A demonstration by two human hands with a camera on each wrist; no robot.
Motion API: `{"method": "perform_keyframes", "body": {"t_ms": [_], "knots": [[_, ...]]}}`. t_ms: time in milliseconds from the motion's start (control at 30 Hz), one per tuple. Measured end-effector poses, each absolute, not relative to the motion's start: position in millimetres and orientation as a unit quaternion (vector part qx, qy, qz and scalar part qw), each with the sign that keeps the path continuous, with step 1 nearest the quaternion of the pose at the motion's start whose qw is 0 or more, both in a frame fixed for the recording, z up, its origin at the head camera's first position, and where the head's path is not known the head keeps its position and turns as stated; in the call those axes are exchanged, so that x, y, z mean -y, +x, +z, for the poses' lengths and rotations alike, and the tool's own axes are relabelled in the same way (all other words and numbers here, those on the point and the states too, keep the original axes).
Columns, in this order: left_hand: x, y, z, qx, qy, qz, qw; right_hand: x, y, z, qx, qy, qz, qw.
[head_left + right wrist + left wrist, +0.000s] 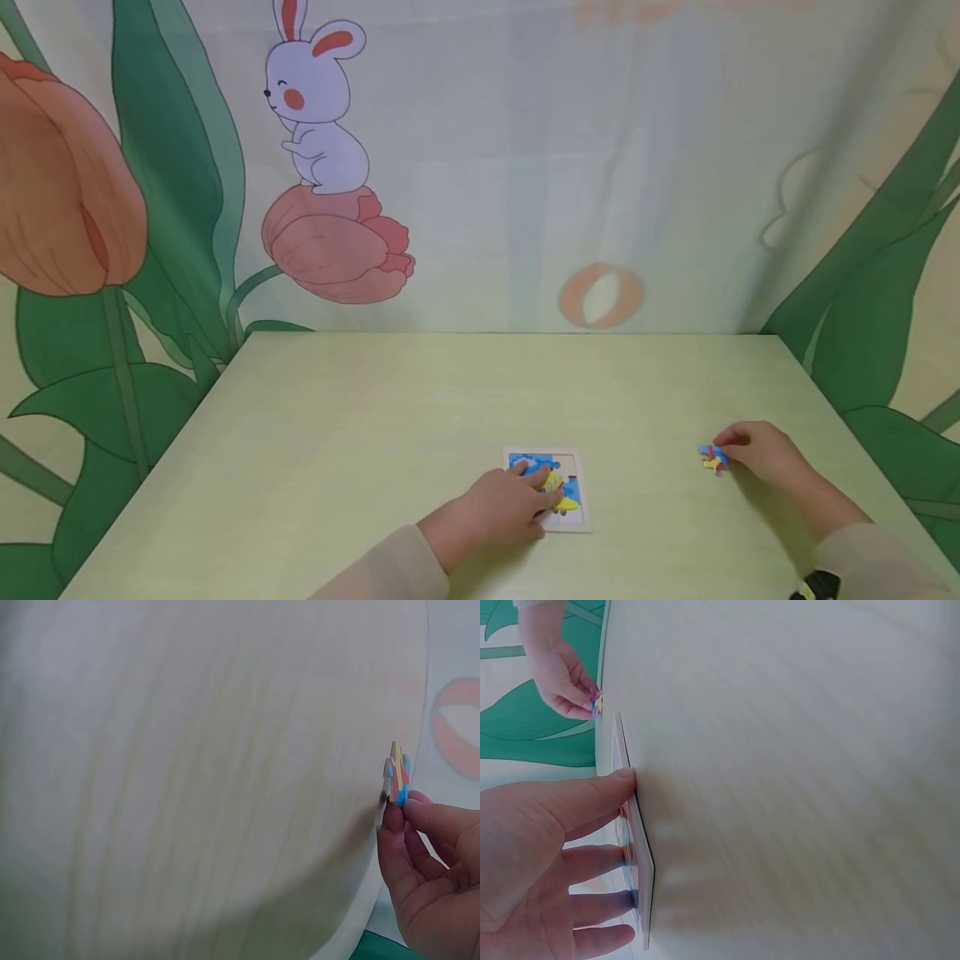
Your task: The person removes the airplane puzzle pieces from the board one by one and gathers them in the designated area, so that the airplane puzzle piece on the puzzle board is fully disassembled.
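Observation:
In the head view a jigsaw puzzle board [572, 523] with a pale frame lies flat on the table, a yellow and blue picture inside it. My left hand [501, 505] rests on it, fingertips spread over the picture. The left wrist view shows the thumb [600, 796] against the frame's near edge and the other fingers fairly straight on top. Off to the right, my right hand [767, 454] pinches small puzzle pieces [713, 460], coloured blue, red and yellow, between thumb and fingertips. In the right wrist view the pieces [398, 780] stick out past the fingertips, close over the table.
The pale yellow-green table [337, 433] reaches back to a printed curtain [465, 167] with a rabbit, tulips and leaves. A black and yellow object [817, 586] sits by the right sleeve at the bottom edge.

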State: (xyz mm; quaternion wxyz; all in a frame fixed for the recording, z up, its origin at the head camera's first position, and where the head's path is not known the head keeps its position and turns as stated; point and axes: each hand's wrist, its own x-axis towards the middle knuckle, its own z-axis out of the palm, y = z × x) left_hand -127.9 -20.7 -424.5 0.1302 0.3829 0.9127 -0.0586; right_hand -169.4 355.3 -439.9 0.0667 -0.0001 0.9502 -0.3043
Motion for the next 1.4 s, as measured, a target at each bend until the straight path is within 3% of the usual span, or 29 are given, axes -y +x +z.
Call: {"method": "perform_keyframes", "body": {"t_ms": [533,1033,1400], "knots": [[18.3,-127.2,-423.2,-0.912,0.382,-0.068,0.132,-358.7,-172.4,-444.1,-0.957,0.022,-0.281,0.072],[21.4,-127.0,-430.2,-0.91,0.404,-0.05,0.071,-361.3,-169.1,-445.6,-0.963,0.017,-0.262,0.052],[34.0,-125.7,-432.0,-0.924,0.366,-0.044,0.103,-360.5,-168.9,-444.5,-0.966,0.028,-0.252,0.049]]}}
